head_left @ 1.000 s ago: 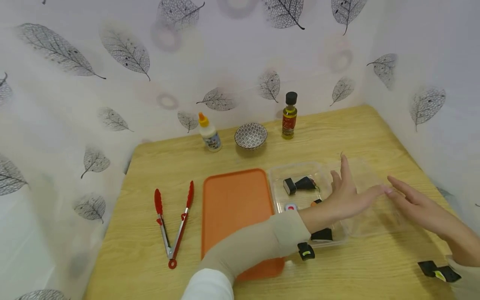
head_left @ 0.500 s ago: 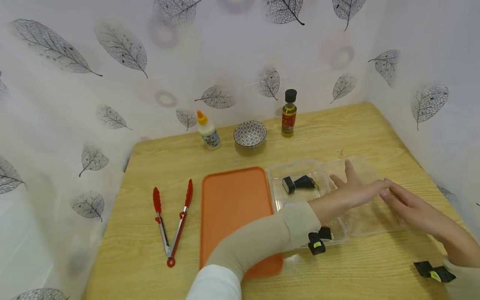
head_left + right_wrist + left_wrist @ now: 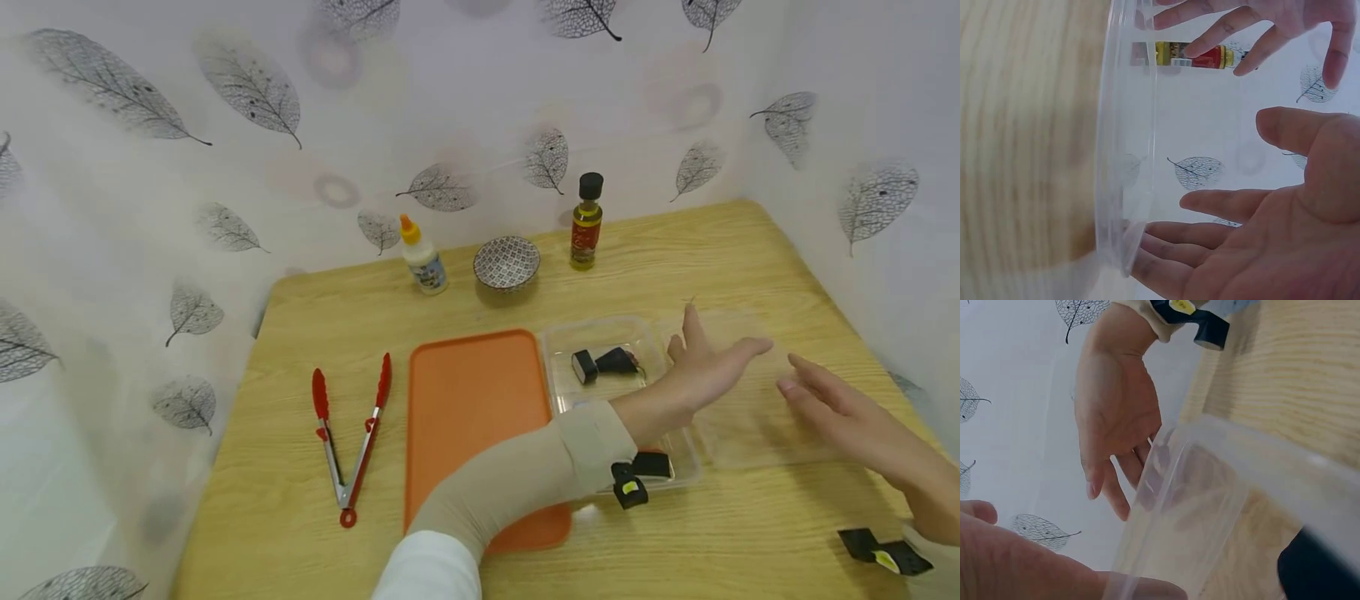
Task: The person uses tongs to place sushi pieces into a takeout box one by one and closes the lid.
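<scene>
A clear plastic box holds several sushi pieces wrapped in black. Its clear lid is folded out to the right. Over the side where box and lid meet, my left hand is spread, thumb pointing right. My right hand reaches in from the right with fingers extended, at the lid's outer side. In the right wrist view, its lower fingertips lie right at the lid edge. The left wrist view shows the right hand partly behind clear plastic. My left forearm hides part of the box.
An orange tray lies left of the box, with red-tipped tongs farther left. Along the back stand a yellow-capped squeeze bottle, a patterned bowl and a dark-capped oil bottle.
The hands met at the left thumb and right fingertips earlier; now a gap separates them. My left hand dipped flatter, then rose with its fingers spread again.
</scene>
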A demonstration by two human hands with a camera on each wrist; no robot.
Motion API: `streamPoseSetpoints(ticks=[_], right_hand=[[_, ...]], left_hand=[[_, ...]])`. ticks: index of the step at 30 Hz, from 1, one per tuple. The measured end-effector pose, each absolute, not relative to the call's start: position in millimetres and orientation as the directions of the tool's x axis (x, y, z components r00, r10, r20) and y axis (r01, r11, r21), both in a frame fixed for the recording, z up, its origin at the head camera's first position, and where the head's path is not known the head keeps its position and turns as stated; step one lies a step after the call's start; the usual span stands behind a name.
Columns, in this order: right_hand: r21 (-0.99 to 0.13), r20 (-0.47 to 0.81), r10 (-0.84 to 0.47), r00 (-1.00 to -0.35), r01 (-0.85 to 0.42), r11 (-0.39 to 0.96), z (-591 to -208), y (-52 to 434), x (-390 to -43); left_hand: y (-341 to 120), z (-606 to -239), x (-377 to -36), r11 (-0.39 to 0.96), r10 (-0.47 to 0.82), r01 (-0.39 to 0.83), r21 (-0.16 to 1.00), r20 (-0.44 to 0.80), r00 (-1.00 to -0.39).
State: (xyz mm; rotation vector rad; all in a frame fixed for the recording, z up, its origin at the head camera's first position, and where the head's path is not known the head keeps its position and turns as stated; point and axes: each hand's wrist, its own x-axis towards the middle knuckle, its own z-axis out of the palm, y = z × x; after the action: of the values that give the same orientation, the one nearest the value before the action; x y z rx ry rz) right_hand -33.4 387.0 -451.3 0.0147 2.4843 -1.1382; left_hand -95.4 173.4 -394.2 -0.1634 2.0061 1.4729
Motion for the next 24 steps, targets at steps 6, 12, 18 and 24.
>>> streamPoseSetpoints(ticks=[6,12,18,24], right_hand=[[-0.763,-0.257,-0.084,-0.963,0.149,0.628,-436,382,-33],[-0.827,0.008,0.097,-0.995,0.048,0.560,-418,363,-30],[-0.965,0.221,0.325,-0.920,-0.158,0.211,-400,342,-35],[-0.811,0.415,0.295,-0.860,-0.497,-0.307,-400,329,-49]], left_hand=[[164,-376,-98,0.228,0.257,-0.355,0.907,-0.407,-0.876],[147,-363,-109,0.065,0.244,-0.296,0.953,-0.303,-0.921],[131,-357,-118,-0.276,0.299,-0.361,0.891,-0.277,-0.913],[116,-355,-122,-0.457,0.318,-0.386,0.801,-0.258,-0.912]])
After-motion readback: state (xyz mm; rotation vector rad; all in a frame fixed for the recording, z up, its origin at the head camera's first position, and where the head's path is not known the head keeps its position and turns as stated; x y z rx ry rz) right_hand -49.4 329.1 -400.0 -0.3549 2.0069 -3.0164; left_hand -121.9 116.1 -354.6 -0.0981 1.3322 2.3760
